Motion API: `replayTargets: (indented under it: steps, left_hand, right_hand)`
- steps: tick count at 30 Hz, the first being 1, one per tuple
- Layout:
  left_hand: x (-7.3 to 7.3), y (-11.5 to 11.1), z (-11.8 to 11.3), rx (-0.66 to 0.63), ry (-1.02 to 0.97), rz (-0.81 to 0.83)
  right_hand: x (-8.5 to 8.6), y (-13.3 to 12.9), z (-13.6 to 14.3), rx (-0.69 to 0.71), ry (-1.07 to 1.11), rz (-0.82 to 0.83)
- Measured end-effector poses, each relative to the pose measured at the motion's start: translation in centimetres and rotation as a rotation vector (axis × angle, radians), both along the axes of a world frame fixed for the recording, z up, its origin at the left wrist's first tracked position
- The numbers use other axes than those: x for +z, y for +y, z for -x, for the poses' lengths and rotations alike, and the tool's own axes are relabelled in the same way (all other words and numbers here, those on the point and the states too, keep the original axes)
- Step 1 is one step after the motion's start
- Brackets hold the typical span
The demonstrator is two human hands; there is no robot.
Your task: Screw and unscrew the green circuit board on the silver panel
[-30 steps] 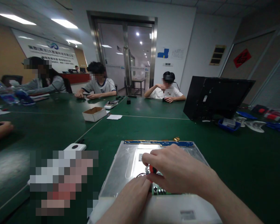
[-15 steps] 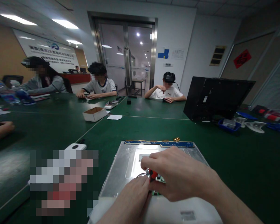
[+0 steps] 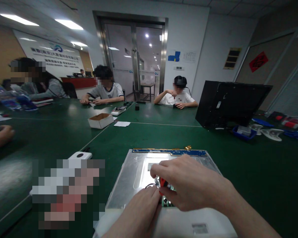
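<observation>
A flat silver metal panel [image 3: 123,185] lies before me, with a blue circuit strip [image 3: 169,152] along its far edge. My right hand [image 3: 188,181] is closed around a small red and black tool [image 3: 162,185], over a green circuit board [image 3: 167,201] on the panel. The tool's tip is hidden. My left hand [image 3: 145,201] rests just left of the tool, its fingertips close to the board and a thin dark wire. Whether those fingertips hold anything is hidden.
A white open box [image 3: 100,121] and a paper [image 3: 122,124] lie farther off. A black monitor [image 3: 230,104] stands at the right, near a blue tray [image 3: 243,133]. A white device [image 3: 80,155] is at the left. Several people sit around the table.
My right hand has shifted very slightly around the red tool, and a bit more of the green board shows. At the far left, a person's head and another person's hand have moved.
</observation>
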State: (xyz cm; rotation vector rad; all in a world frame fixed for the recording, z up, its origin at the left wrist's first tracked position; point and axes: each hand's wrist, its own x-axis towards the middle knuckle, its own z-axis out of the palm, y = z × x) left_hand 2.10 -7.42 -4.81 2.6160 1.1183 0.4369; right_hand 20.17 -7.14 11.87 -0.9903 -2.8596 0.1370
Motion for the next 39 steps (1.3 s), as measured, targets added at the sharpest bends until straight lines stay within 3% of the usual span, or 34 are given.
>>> replayTargets:
  steps: [6, 14, 22, 32, 39]
  left_hand:
    - [0.0, -0.3, 0.1, 0.004, -0.031, -0.024]
    - [-1.3, 0.1, 0.3, 0.024, -0.006, -0.034]
    - [0.4, 0.1, -0.2, 0.024, 0.145, 0.043]
    - [-0.3, -0.1, -0.2, 0.054, 0.1, 0.056]
    - [0.7, 0.1, 0.0, 0.023, 0.072, 0.065]
  right_hand:
    - [-0.2, 0.3, 0.1, -0.038, -0.015, -0.013]
    - [0.0, 0.0, 0.1, -0.028, -0.029, -0.001]
    - [0.1, 0.0, 0.0, -0.02, -0.013, 0.012]
    - [0.3, 0.8, 0.4, -0.036, -0.013, 0.029]
    - [0.6, 0.7, -0.2, 0.016, -0.009, 0.04]
